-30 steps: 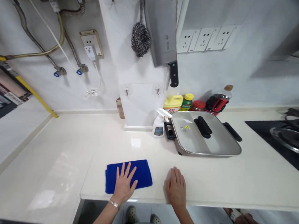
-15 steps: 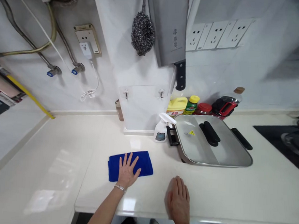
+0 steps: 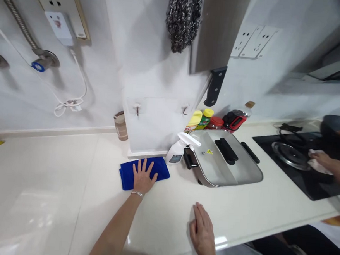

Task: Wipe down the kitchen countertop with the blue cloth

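Note:
My left hand lies flat on a folded blue cloth, fingers spread, pressing it against the white countertop. The cloth's far edge is close to the foot of the white wall pillar. A white spray bottle stands tilted in view just right of the cloth. Resting on the counter nearer the front edge is my right hand, its fingers stretched out and close together, with nothing in it. Beyond it sits a rectangular electric pan with a lid.
Bottles and a red-lidded jar stand behind the pan. A cleaver and a steel scourer hang above. At right, another person's hand holds a pale cloth on the black stove. A striped cup stands left of the pillar.
My left hand has pushed the blue cloth away from me, towards the pillar. My right hand stays on the counter. The view has shifted, bringing the other person's hand at the stove into sight.

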